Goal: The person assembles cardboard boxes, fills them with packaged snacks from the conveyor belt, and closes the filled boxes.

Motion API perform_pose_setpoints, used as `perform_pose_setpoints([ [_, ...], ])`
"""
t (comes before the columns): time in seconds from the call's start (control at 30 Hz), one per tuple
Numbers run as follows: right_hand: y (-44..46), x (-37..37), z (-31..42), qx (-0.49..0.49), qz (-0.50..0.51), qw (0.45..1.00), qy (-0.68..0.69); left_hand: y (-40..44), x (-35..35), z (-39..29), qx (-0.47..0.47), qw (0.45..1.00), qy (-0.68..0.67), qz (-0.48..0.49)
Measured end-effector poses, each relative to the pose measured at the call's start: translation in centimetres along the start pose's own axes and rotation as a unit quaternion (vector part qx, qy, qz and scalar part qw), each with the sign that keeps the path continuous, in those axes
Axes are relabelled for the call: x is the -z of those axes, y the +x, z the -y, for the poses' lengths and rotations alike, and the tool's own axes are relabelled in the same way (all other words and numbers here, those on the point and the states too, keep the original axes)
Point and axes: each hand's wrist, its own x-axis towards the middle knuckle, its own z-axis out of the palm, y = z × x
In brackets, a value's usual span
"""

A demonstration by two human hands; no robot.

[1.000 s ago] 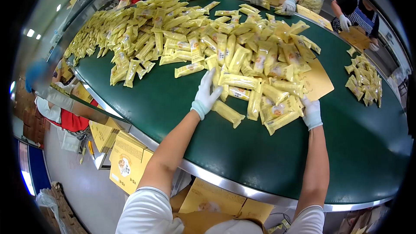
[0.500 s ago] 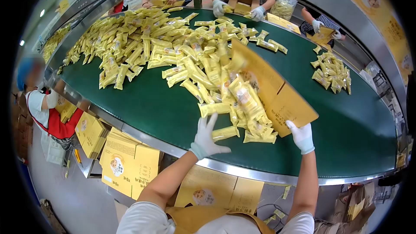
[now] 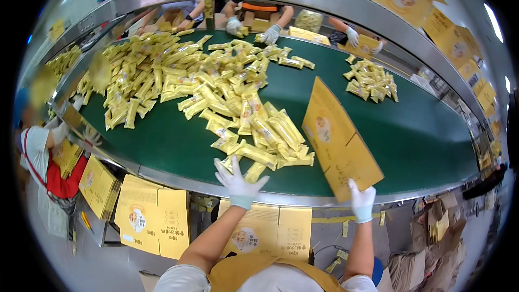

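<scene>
My gloved right hand (image 3: pixel 361 201) grips the lower corner of a flat yellow cardboard carton (image 3: pixel 336 140), which stands tilted on edge over the green belt (image 3: pixel 427 146). Several yellow wrapped snack packets (image 3: pixel 278 130) are heaped just left of the carton, apart from it. With fingers spread, my gloved left hand (image 3: pixel 238 184) is at the near edge of this heap, against a packet (image 3: pixel 255 172). Whether it presses on that packet I cannot tell. A larger pile of the same packets (image 3: pixel 162 65) stretches across the belt to the far left.
Stacks of flat printed cartons (image 3: pixel 151 216) lie below the belt's metal rim (image 3: pixel 178 184). Across the belt, co-workers' gloved hands (image 3: pixel 270 34) handle packets and boxes. A smaller packet cluster (image 3: pixel 372 81) lies at the right. A co-worker in a red apron (image 3: pixel 67 178) is at the left.
The carton has swung away from the packets and now stands more upright, with a gap beside it. Packets near my left hand have bunched closer together. The whole view has shifted.
</scene>
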Motion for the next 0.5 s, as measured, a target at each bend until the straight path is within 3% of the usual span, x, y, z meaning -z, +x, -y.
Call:
perform_pose_setpoints([
  [0.07, -2.5, -1.9, 1.4, 0.012, 0.004, 1.000, -0.021, 0.2, 0.7, -0.8, 0.018, 0.999, 0.005, 0.027],
  [0.17, -5.2, -4.5, 4.1, 0.158, 0.005, 0.979, -0.128, 1.4, 0.6, -0.2, -0.046, 0.987, 0.040, 0.150],
  [0.27, -5.9, -4.1, 1.3, 0.036, -0.042, 0.998, -0.024, 2.2, 1.1, 1.7, -0.046, 0.981, 0.010, 0.188],
  [0.3, -6.5, -2.9, 3.6, 0.058, -0.054, 0.996, -0.045, 2.4, 1.5, 3.0, -0.052, 0.981, -0.020, 0.184],
  [0.4, -8.6, -0.2, 2.2, 0.097, -0.128, 0.982, 0.097, 2.1, 4.9, 5.8, -0.001, 0.972, -0.127, 0.197],
  [0.5, -10.0, 3.8, 0.3, 0.087, -0.092, 0.977, 0.170, 1.1, 9.0, 7.1, 0.042, 0.949, -0.265, 0.165],
])
